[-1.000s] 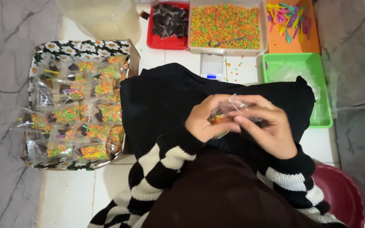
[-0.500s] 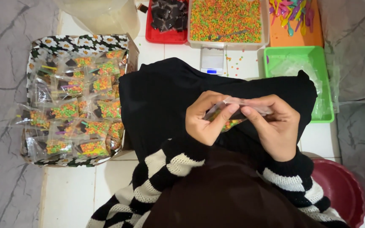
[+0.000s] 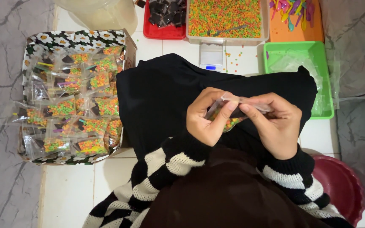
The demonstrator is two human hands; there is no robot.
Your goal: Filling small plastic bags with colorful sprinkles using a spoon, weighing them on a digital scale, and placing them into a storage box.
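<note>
1. Left hand (image 3: 205,120): grip pinching the left end of a small clear plastic pouch (image 3: 229,113), thumb laid along its top edge, fingers curled behind.
2. Right hand (image 3: 275,124): grip pinching the same pouch at its right end, fingertips pressed on the upper seam.
3. Small clear plastic pouch: held between both hands above the lap, over a black cloth (image 3: 161,97); holds small orange, green and yellow candy beads (a dark piece also shows inside, kind unclear).
4. Flower-patterned box (image 3: 81,39): on the white tiled floor (image 3: 68,190) at the person's left, filled with many filled clear pouches (image 3: 79,112) of the same coloured beads.
5. Clear tub of coloured candy beads (image 3: 224,17): at the top centre, a thin utensil lying in it.
6. Red tray (image 3: 165,31): left of the tub, carrying dark chocolate pieces.
7. Small digital scale (image 3: 211,57): just below the tub.
8. Orange tray (image 3: 300,31): at the top right, with small coloured plastic spoons (image 3: 290,9).
9. Green tray (image 3: 324,55): below the orange one, holding empty clear bags.
10. Dark red basin (image 3: 339,185): at the lower right, beside the striped sleeve.
</note>
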